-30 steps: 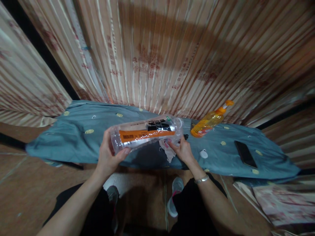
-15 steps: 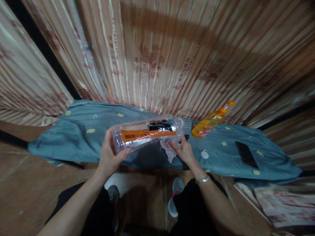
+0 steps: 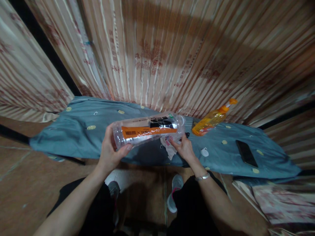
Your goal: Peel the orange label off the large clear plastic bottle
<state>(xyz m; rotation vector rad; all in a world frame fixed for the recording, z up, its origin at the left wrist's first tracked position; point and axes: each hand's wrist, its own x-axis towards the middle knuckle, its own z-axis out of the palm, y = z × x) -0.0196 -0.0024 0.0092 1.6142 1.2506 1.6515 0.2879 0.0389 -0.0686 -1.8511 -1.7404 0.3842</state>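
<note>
Around one end of the bottle (image 3: 147,130), the left hand (image 3: 110,150) curls.

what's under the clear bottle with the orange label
Below the clear bottle, blue-grey cloth shows in shadow, plus a crumpled pale piece near the right hand. Whatever lies directly behind the orange label is covered and can't be seen.

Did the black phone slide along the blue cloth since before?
No. The black phone lies in the same place against the yellow print by its near end on the blue cloth; only the view shifted a little.
</note>
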